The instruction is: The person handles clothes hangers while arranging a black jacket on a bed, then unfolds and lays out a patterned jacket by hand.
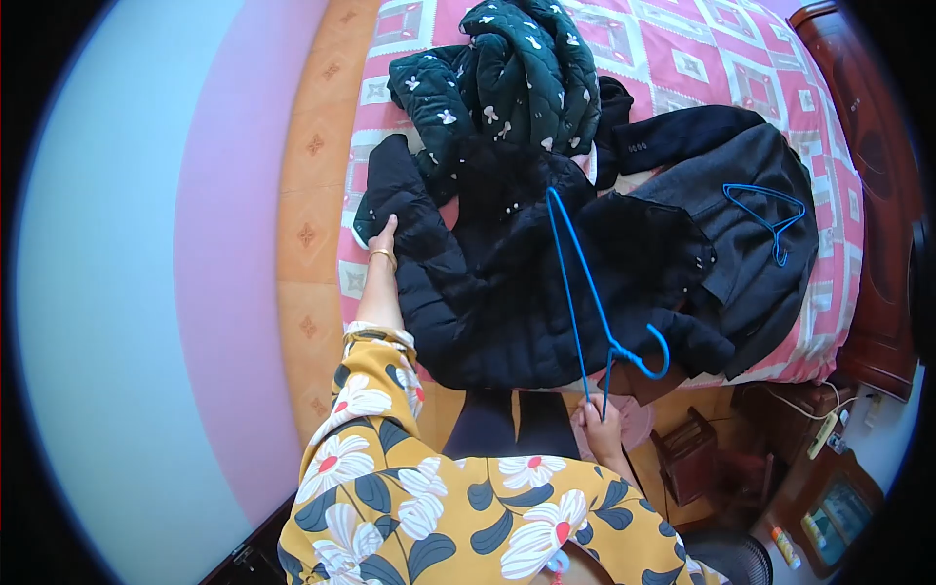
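So the right hand [599, 426] has its fingers closed around one end of a blue wire hanger [592, 286], hook pointing right, held over a puffy black jacket [526, 302]. That jacket's spread along the bed's [682, 63] near edge. Left hand [384, 237] is on the jacket's left side, can't really tell if the fingers pinch it. Another blue hanger [767, 216] lies on a dark grey garment [756, 244] near the bed's right edge.
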A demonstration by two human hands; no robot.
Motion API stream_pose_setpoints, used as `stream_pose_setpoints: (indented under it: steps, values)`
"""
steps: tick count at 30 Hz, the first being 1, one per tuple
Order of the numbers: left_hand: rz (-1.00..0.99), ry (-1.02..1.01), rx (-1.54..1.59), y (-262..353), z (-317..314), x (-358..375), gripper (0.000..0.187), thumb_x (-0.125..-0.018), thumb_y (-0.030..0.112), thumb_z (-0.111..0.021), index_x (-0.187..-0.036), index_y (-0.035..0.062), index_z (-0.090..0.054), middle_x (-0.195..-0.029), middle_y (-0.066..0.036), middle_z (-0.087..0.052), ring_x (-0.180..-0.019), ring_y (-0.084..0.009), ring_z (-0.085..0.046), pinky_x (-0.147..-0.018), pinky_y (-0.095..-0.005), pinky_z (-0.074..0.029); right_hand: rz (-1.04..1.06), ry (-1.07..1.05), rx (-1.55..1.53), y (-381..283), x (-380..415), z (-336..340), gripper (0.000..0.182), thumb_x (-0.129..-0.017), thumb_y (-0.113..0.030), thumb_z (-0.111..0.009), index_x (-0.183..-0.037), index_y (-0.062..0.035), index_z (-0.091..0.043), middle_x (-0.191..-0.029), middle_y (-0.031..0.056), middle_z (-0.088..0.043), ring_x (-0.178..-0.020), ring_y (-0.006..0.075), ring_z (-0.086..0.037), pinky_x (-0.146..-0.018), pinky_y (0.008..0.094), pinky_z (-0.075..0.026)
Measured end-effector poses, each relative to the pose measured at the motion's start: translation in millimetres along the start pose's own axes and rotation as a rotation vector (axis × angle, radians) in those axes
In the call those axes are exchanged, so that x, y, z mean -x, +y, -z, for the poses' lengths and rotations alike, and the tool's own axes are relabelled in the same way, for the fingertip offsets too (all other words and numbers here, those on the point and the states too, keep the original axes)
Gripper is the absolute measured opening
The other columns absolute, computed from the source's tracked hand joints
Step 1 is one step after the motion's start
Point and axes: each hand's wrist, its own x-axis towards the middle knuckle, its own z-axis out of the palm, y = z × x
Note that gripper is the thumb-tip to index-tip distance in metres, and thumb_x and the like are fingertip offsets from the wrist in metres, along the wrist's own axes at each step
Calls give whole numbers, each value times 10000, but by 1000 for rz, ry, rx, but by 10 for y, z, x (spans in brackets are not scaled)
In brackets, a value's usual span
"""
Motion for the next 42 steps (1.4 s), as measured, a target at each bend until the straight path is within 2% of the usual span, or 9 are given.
stream_pose_setpoints:
  steps: [4, 8, 15, 18, 24, 28, 30, 38, 42]
  values:
    - [120, 55, 179, 95, -278, -177, 800, -674, 357, -790, -1191, -154, -457, -1220, -202, -526, -1129, -276, -511, -980, -332, -370, -74, 11, -19, 8, -44, 21, 140, -882, -98, -462, -837, -9, -561, -567, 12, -502, -483, 70, -456, -446, 229, -358]
    - [-560, 105, 148, 765, -491, 271, 259, -783, 183, -685, -748, -57, -593, -722, -133, -605, -666, -157, -492, -662, -333, -434, -179, 44, -125, -225, -149, -18, 116, -893, -92, -456, -891, -13, -541, -584, 8, -493, -469, 57, -434, -428, 205, -339]
    - [-1769, -422, -608, 1289, -1163, 2525, 150, -721, 214, -682, -782, 91, -622, -706, -75, -555, -637, -241, -572, -551, -366, -464, 56, 202, -320, -992, -247, 22, 110, -910, -72, -426, -939, -18, -518, -657, 7, -492, -523, 37, -400, -466, 175, -329]
    - [-1693, -738, -868, 294, -1490, 2999, 540, -697, 167, -675, -1183, 54, -469, -812, -82, -544, -759, -230, -563, -612, -332, -459, 154, 245, -311, -1119, -199, 93, 107, -917, -67, -424, -957, -18, -510, -682, 13, -486, -544, 39, -398, -480, 172, -328]
    - [-1116, -1411, -767, -1153, -691, 3271, 415, -721, 173, -679, -1102, 50, -569, -1036, -149, -552, -1005, -291, -534, -784, -351, -445, 70, 260, -91, -617, -107, 136, 105, -898, -45, -435, -937, -6, -524, -651, 0, -485, -513, 38, -397, -460, 182, -320]
    - [749, -1107, -83, -1742, 60, 3057, 562, -833, 388, -631, -1218, 14, -464, -1096, -147, -553, -1066, -273, -532, -851, -430, -477, -24, 168, -208, -612, -23, -42, 105, -901, -51, -438, -938, -10, -527, -653, 3, -490, -515, 39, -405, -460, 181, -321]
    - [929, -732, 301, -1861, 161, 2851, 790, -776, 524, -638, -1275, -18, -356, -1155, -195, -506, -1081, -320, -515, -881, -507, -447, -68, 126, -192, -607, -29, -101, 106, -904, -58, -439, -946, -15, -527, -650, 3, -489, -509, 42, -402, -458, 180, -317]
    - [360, -153, 459, -1467, -17, 2577, 296, -803, 154, -685, -1030, -7, -584, -957, -101, -615, -840, -237, -617, -671, -413, -533, 439, -126, 417, 255, -78, -43, 93, -856, -60, -505, -922, -28, -563, -644, 163, -576, -587, 336, -597, -527, 386, -460]
    - [58, -140, 391, -1379, 123, 2470, 170, -824, 117, -648, -891, -34, -611, -864, -80, -628, -694, -195, -623, -578, -344, -543, 178, -132, 687, 474, -32, 206, 58, -836, -91, -533, -871, -58, -565, -680, 211, -590, -682, 415, -591, -585, 466, -453]
